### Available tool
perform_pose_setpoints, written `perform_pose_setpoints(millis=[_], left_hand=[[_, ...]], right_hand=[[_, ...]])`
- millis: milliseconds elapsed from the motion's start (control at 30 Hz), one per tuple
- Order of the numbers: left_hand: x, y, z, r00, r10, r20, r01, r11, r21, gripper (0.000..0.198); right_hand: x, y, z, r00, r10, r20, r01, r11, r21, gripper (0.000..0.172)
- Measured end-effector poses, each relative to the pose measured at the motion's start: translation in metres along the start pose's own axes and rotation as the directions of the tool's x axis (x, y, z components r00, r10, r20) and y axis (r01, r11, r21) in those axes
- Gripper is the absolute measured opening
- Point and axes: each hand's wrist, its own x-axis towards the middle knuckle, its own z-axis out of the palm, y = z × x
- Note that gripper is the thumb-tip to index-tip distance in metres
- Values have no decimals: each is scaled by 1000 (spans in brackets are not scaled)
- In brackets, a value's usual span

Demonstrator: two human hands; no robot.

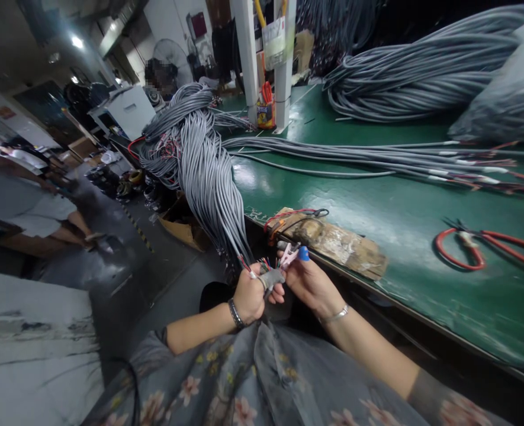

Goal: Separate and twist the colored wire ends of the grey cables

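Note:
My left hand [249, 299] is closed around the end of a grey cable, and a grey covering [270, 278] shows at its thumb. Thin coloured wires [266, 262] fan out above that hand. Opposite, my right hand [312, 287] wears a blue cover [304, 253] on one fingertip. It pinches a small pale pink clip-like piece [289, 255] beside the wires. Whether the piece touches the wires I cannot tell. To the left, a thick bundle of grey cables [211, 180] hangs over the bench edge towards my hands.
On the green bench [333, 192] lie a worn wooden board [341, 245] with red and black leads, red-handled pliers [463, 248], a row of cables [324, 154] and a large cable coil [412, 71]. A white post [283, 89] stands behind. Another person [26, 195] sits at left.

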Motion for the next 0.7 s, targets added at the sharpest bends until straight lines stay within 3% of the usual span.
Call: perform_pose_setpoints(millis=[200,400,700], left_hand=[[0,-1,0,1000,-4,-8,4,1000,9,43],[-5,-3,-5,999,35,-13,-34,999,5,42],[-3,-2,-5,990,128,-58,-129,992,-11,38]], right_hand=[[1,2,2,998,11,-55,-8,998,54,34],[-4,-2,2,999,29,-31,-28,999,46,42],[-11,-2,6,992,-103,-76,96,990,-101,36]])
